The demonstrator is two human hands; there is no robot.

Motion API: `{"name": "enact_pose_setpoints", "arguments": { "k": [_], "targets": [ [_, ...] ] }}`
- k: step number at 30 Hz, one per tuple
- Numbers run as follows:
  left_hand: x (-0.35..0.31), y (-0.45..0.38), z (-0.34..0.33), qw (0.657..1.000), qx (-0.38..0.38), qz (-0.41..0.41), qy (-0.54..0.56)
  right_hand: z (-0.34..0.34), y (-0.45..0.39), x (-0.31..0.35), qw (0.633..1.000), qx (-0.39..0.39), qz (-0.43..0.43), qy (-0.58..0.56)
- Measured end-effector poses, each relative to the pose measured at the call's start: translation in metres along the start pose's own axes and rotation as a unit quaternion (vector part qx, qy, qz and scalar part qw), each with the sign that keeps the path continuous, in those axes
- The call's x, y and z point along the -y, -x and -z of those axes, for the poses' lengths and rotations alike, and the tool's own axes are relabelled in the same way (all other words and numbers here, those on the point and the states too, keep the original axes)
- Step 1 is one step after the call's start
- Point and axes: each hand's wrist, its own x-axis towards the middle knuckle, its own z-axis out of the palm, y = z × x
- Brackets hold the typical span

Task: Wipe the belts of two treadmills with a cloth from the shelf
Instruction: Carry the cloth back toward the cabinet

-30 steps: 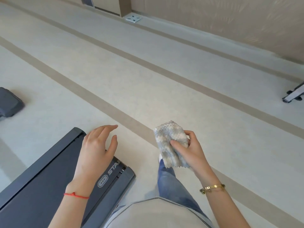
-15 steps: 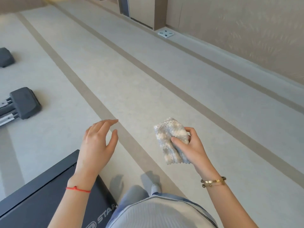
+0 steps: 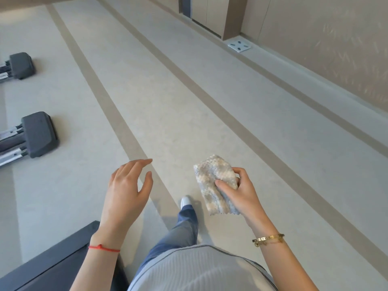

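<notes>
My right hand (image 3: 239, 192) grips a folded, mottled grey-and-cream cloth (image 3: 212, 181) in the air in front of me, thumb on its front face. My left hand (image 3: 126, 190) hangs beside it with relaxed, spread fingers and holds nothing. The rear end of a dark grey treadmill (image 3: 52, 263) fills the bottom left corner, under my left forearm. The dark end caps of two other machines (image 3: 38, 133) (image 3: 21, 65) lie on the floor at the left edge.
Pale floor with darker stripes (image 3: 117, 120) runs ahead. A beige wall (image 3: 325, 38) stands on the right with a white scale (image 3: 239, 45) at its foot. My leg and white shoe (image 3: 185, 201) step forward between my hands.
The view has swung left and forward as I walk. The treadmill has slid down into the corner, and two other machine ends have come into view. Both hands keep their pose.
</notes>
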Motion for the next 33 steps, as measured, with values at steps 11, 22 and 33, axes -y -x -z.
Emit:
{"name": "enact_pose_setpoints", "arguments": {
  "k": [11, 22, 33],
  "targets": [
    [0.017, -0.288, -0.034, 0.997, 0.003, -0.083, -0.002, -0.021, -0.247, 0.121, 0.999, -0.031, 0.019, -0.007],
    [0.05, -0.514, -0.106, 0.998, 0.01, -0.059, -0.012, -0.043, -0.484, 0.168, 0.999, -0.035, -0.013, -0.006],
    [0.058, -0.794, -0.15, 0.999, -0.046, -0.02, -0.009, -0.058, -0.781, 0.317, 0.998, 0.032, 0.041, 0.017]
  ]
}}
